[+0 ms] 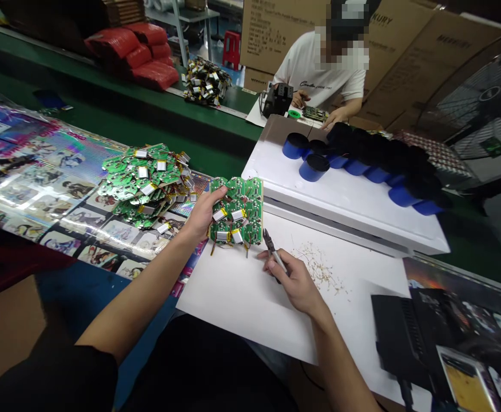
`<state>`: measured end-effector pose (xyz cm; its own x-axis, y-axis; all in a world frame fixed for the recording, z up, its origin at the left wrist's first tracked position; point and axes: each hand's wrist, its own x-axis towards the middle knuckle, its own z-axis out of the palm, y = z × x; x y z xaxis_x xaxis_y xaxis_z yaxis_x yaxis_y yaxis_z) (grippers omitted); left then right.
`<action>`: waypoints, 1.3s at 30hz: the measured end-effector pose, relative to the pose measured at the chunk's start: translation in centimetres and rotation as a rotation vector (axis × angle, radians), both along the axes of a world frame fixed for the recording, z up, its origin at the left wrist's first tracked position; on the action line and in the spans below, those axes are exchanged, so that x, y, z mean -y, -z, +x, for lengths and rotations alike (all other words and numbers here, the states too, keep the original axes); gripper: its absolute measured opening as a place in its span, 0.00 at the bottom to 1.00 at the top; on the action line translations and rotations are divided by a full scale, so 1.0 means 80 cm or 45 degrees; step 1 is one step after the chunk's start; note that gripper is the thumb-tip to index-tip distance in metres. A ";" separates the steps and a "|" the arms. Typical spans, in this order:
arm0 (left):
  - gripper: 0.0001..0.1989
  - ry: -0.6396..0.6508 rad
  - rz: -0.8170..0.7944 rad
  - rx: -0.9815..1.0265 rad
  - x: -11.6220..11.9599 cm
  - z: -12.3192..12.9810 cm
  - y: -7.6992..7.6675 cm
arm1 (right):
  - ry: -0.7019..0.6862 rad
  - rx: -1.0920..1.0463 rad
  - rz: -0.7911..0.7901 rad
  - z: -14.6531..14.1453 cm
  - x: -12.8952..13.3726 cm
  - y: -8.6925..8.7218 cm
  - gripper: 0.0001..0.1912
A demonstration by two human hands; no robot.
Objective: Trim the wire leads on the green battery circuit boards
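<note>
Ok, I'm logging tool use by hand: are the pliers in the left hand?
No, the right hand holds the pliers, while the left hand grips the green circuit board.

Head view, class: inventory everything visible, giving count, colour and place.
circuit panel: 1, green, centre
pliers: 1, dark-and-grey, centre
board pile: 1, green, left
component pile: 1, silver-yellow, back centre
paper: 1, white, front centre
clippings: many, pale, on paper
platform: 1, white, right of centre
tubs: over ten, blue-black, on platform
co-worker: 1, white shirt, behind platform
red packs: several, red, back left
stool: 1, red, back
cardboard boxes: several, brown, back, lower left
fan: 1, dark, upper right
black box: 1, black, lower right
patterned covering: count unclear, multicoloured, left
left hand: 1, bare, gripping circuit panel
right hand: 1, bare, around pliers
</note>
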<state>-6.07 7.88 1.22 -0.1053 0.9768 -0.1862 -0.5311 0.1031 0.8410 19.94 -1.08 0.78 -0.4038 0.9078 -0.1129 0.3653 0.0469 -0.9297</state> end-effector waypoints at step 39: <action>0.10 -0.305 -0.055 0.328 0.100 0.045 -0.047 | 0.243 -0.416 0.048 0.014 0.019 -0.031 0.20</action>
<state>-2.45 -0.08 5.02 -0.2743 0.9208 -0.2774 -0.7388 -0.0171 0.6738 21.03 -2.56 3.23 -0.2364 0.9712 0.0287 0.0553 0.0429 -0.9975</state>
